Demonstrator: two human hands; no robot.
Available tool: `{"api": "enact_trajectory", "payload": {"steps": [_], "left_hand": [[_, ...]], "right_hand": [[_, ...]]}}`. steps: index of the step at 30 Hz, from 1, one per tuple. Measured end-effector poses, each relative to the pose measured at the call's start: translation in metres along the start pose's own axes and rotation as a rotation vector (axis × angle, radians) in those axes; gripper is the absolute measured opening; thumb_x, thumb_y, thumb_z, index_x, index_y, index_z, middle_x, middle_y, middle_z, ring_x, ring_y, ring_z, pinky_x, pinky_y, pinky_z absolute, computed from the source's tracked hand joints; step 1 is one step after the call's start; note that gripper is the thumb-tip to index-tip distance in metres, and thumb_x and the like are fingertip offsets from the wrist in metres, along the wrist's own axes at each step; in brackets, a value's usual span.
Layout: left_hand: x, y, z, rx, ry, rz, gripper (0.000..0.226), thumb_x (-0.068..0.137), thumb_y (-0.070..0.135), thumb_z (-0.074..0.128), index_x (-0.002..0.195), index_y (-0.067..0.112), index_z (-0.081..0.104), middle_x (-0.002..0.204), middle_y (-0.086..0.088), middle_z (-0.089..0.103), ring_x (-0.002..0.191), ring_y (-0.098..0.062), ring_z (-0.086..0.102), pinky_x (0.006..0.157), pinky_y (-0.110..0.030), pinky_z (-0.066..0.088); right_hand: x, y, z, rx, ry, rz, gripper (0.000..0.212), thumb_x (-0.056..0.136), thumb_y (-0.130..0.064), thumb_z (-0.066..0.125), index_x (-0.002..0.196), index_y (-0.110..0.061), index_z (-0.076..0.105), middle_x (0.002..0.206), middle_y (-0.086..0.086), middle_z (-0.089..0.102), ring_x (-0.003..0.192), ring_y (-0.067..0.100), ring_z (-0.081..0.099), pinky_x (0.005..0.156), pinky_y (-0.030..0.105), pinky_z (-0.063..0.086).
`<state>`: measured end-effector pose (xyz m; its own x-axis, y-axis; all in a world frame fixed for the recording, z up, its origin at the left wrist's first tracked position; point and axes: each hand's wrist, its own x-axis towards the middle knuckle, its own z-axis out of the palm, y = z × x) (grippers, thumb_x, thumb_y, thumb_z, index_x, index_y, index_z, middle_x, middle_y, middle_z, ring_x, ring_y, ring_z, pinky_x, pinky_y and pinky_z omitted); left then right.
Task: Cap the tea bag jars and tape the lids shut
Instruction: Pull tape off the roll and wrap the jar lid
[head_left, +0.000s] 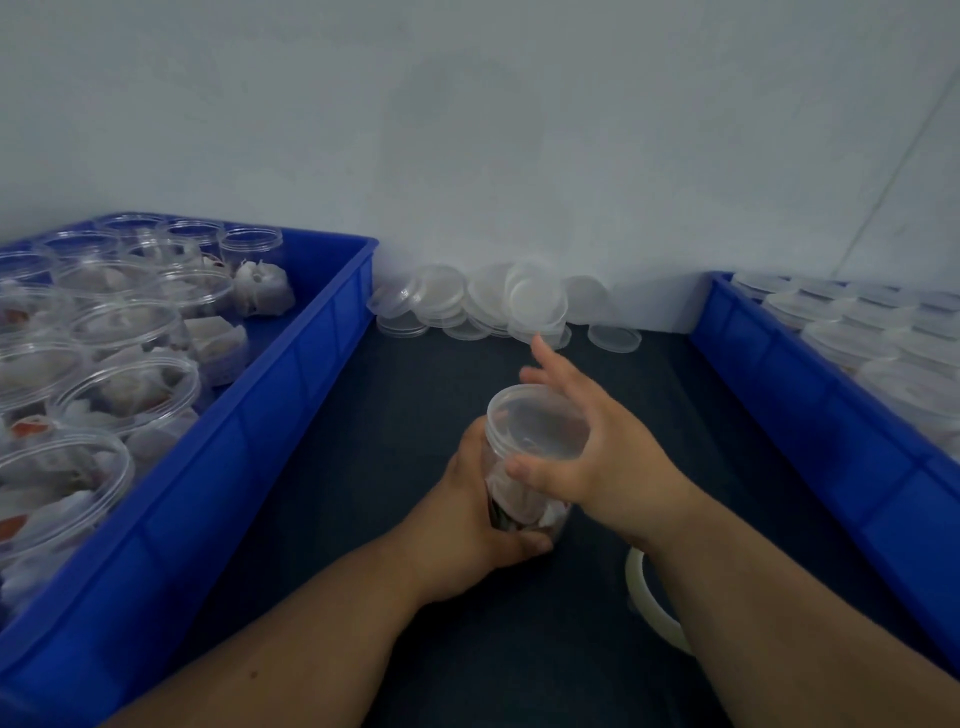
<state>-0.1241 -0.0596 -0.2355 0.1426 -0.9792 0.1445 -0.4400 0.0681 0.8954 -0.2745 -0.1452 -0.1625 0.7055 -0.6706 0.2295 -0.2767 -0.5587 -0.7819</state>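
On dark mat (415, 395), left hand (467, 519) grips clear jar (511, 496), splayed right hand (610, 452) presses lid (535, 423).

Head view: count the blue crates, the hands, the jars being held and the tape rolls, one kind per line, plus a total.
Blue crates: 2, the left crate and the right crate
Hands: 2, the left hand and the right hand
Jars held: 1, the jar
Tape rolls: 1, the tape roll, partly behind the right forearm
Total: 6
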Motion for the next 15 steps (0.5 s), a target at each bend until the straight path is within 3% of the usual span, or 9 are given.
{"api": "enact_trajectory", "payload": {"steps": [3,5,8,10,12,14,15], "left_hand": [[-0.001,0.000,0.008,0.028,0.101,0.042,0.102,0.067,0.036,0.092,0.129,0.071,0.019,0.130,0.042,0.041,0.124,0.016,0.045,0.090,-0.001,0.042],[-0.001,0.001,0.011,0.023,0.144,0.056,0.100,0.067,0.036,0.093,0.140,0.055,0.027,0.130,0.039,0.047,0.121,0.014,0.051,0.089,-0.004,0.046],[-0.003,0.006,0.010,0.001,0.125,0.039,0.099,0.068,0.029,0.093,0.144,0.044,0.032,0.130,0.034,0.053,0.120,0.009,0.056,0.088,-0.009,0.051],[-0.007,0.009,0.009,0.004,0.102,0.018,0.100,0.067,0.023,0.092,0.139,0.052,0.029,0.126,0.035,0.052,0.120,0.008,0.055,0.086,-0.008,0.050],[-0.012,0.014,0.008,0.051,0.123,-0.024,0.104,0.062,0.030,0.094,0.124,0.072,0.021,0.124,0.038,0.050,0.118,0.015,0.051,0.088,-0.007,0.045],[-0.014,0.020,0.007,0.098,0.130,-0.063,0.104,0.060,0.037,0.095,0.110,0.080,0.014,0.127,0.039,0.044,0.117,0.018,0.047,0.092,-0.006,0.037],[-0.014,0.022,0.006,0.122,0.106,-0.089,0.102,0.061,0.039,0.094,0.109,0.078,0.013,0.131,0.036,0.041,0.119,0.014,0.046,0.095,-0.009,0.036]], "right_hand": [[-0.003,-0.002,0.014,0.011,0.131,0.010,0.090,0.064,-0.049,0.082,0.139,-0.057,0.035,0.126,-0.028,0.047,0.112,-0.019,0.043,0.080,-0.006,0.034],[-0.006,-0.004,0.025,0.022,0.222,0.020,0.085,0.062,-0.051,0.081,0.137,-0.055,0.040,0.121,-0.030,0.044,0.110,-0.019,0.041,0.078,-0.006,0.033],[-0.008,-0.010,0.030,0.042,0.258,0.071,0.098,0.058,-0.061,0.077,0.143,-0.054,0.030,0.125,-0.027,0.041,0.114,-0.012,0.044,0.088,0.004,0.034],[-0.013,-0.013,0.024,0.068,0.180,0.135,0.112,0.060,-0.068,0.072,0.150,-0.053,0.006,0.135,-0.023,0.040,0.119,-0.005,0.044,0.092,0.011,0.037],[-0.027,-0.013,0.009,0.193,0.165,0.181,0.104,0.073,-0.075,0.058,0.146,-0.056,-0.013,0.144,-0.023,0.036,0.117,-0.005,0.047,0.078,0.001,0.041],[-0.048,-0.005,-0.010,0.159,0.245,0.244,0.094,0.071,-0.078,0.045,0.149,-0.053,-0.002,0.140,-0.026,0.036,0.115,-0.008,0.047,0.072,-0.002,0.040],[-0.061,0.001,-0.021,0.039,0.285,0.281,0.082,0.075,-0.074,0.047,0.148,-0.049,0.019,0.136,-0.026,0.042,0.113,-0.008,0.049,0.078,0.003,0.042]]}}
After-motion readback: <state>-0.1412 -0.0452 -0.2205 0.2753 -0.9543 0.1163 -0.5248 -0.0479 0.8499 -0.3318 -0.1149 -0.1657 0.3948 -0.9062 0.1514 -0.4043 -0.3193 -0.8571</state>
